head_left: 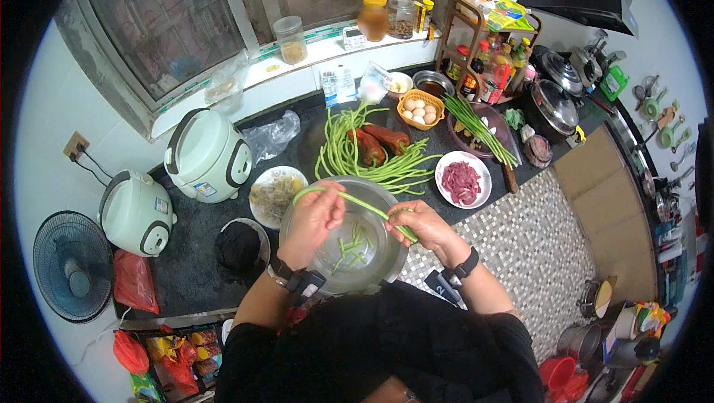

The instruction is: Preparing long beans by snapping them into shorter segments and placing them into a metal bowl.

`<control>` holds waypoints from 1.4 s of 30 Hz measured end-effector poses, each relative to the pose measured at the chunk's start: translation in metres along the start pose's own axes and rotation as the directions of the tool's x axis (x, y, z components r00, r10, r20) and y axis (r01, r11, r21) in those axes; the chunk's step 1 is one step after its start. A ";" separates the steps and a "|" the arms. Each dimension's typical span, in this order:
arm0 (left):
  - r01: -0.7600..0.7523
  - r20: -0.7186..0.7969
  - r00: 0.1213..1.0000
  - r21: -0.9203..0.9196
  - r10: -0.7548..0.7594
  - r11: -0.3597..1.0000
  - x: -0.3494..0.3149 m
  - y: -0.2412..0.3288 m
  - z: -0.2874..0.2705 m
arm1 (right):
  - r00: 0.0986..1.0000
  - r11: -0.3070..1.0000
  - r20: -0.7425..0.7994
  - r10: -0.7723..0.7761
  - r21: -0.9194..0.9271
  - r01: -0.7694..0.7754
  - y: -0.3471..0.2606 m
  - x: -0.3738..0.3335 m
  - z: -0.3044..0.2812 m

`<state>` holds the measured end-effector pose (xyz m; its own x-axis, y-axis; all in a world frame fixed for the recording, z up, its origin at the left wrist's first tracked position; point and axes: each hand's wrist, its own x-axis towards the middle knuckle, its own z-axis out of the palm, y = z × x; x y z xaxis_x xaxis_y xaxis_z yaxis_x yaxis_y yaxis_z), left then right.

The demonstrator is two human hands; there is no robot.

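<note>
A long green bean [364,205] stretches between my two hands above a metal basin [392,260]. My left hand [320,215] pinches it on the left, its free end sticking out past the fingers. My right hand [424,227] grips the other end, with a short tip showing below the fingers. Several short bean pieces [355,245] lie on the bottom of the basin. Just beyond the basin, a heap of whole long beans [336,152] curls around red peppers [370,150]. To the right of the heap, a white plate holds sliced raw red meat [461,182].
Left of the basin are a plate of pale food [274,196], a bowl with a black bag [242,248] and two rice cookers [208,156]. Farther back stand an egg basket [421,110] and green stalks [483,131] with a knife handle [510,179]. A fan [74,268] is far left.
</note>
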<state>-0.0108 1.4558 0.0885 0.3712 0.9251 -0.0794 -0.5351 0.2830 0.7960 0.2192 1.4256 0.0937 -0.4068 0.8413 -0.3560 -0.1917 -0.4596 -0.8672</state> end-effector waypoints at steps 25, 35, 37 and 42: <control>0.036 -0.007 0.999 -0.009 -0.036 0.999 -0.004 -0.008 -0.004 | 0.986 0.991 0.165 0.018 0.127 -0.039 0.004 0.007 -0.001; -0.050 0.022 0.999 0.181 0.047 0.982 -0.016 0.001 0.004 | 0.932 0.993 -0.355 -0.069 -0.116 0.030 0.038 0.037 -0.025; -0.046 -0.003 0.999 0.110 0.046 0.993 -0.016 0.007 0.001 | 0.940 0.995 -0.328 -0.095 -0.052 0.082 0.036 0.034 -0.029; 0.044 0.023 0.999 0.007 -0.044 0.999 -0.011 -0.001 -0.002 | 0.999 0.991 -0.045 -0.019 0.131 0.025 0.004 0.012 -0.002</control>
<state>-0.0152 1.4460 0.0872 0.4116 0.9058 -0.1004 -0.5134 0.3215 0.7956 0.2153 1.4346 0.0857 -0.3628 0.8619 -0.3542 -0.3168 -0.4715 -0.8230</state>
